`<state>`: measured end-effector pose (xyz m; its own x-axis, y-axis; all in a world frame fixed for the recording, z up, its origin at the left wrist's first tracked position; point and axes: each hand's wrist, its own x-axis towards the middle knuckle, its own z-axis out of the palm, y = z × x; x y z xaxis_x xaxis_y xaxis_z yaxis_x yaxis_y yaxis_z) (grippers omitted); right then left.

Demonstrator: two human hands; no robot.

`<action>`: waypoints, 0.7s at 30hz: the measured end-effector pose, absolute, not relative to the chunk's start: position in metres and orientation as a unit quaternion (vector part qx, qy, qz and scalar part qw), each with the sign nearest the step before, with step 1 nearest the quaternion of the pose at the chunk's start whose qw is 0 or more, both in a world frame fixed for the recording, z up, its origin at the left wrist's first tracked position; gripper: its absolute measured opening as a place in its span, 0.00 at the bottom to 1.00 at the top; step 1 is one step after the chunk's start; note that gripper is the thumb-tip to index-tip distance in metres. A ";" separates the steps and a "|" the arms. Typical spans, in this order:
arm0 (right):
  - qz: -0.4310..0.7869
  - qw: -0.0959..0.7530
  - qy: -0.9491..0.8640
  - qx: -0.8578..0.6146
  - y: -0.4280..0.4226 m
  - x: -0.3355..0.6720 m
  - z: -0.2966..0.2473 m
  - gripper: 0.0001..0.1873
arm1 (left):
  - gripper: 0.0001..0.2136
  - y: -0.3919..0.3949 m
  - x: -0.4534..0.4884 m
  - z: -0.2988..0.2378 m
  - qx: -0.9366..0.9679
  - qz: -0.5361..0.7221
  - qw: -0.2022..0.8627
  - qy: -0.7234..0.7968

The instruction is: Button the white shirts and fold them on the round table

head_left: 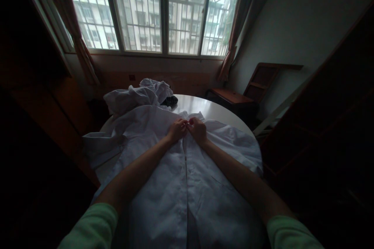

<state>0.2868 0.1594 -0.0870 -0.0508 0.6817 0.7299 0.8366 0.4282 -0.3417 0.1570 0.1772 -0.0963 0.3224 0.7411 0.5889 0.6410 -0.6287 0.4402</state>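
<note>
A white button-front shirt point(163, 186) lies spread over a round table, its collar end away from me and its front edges running down the middle. My left hand point(177, 130) and my right hand point(197, 130) meet near the collar point(196, 115). The fingers of both are pinched on the shirt's front edges. Whether a button is between the fingertips is too small to tell. Below the hands the two front edges lie side by side, parting towards the hem. One sleeve point(242, 144) reaches to the right edge of the table.
A heap of white cloth point(137, 95) sits at the back left of the white round table point(204, 105), beside a dark patterned object point(172, 101). Behind are a barred window point(163, 15) and curtains point(80, 46). A wooden chair point(233, 95) stands back right; dark wooden furniture flanks both sides.
</note>
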 end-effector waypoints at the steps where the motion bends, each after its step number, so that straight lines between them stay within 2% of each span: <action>1: -0.085 0.445 -0.719 -0.528 0.159 0.287 -0.086 0.01 | 0.09 0.178 0.157 -0.097 0.811 0.399 0.060 0.424; 7: -0.086 0.455 -0.733 -0.499 0.158 0.286 -0.085 0.01 | 0.06 0.174 0.156 -0.095 0.791 0.409 0.063 0.450; 21: -0.079 0.461 -0.739 -0.485 0.164 0.285 -0.091 0.03 | 0.07 0.179 0.157 -0.097 0.783 0.419 0.106 0.448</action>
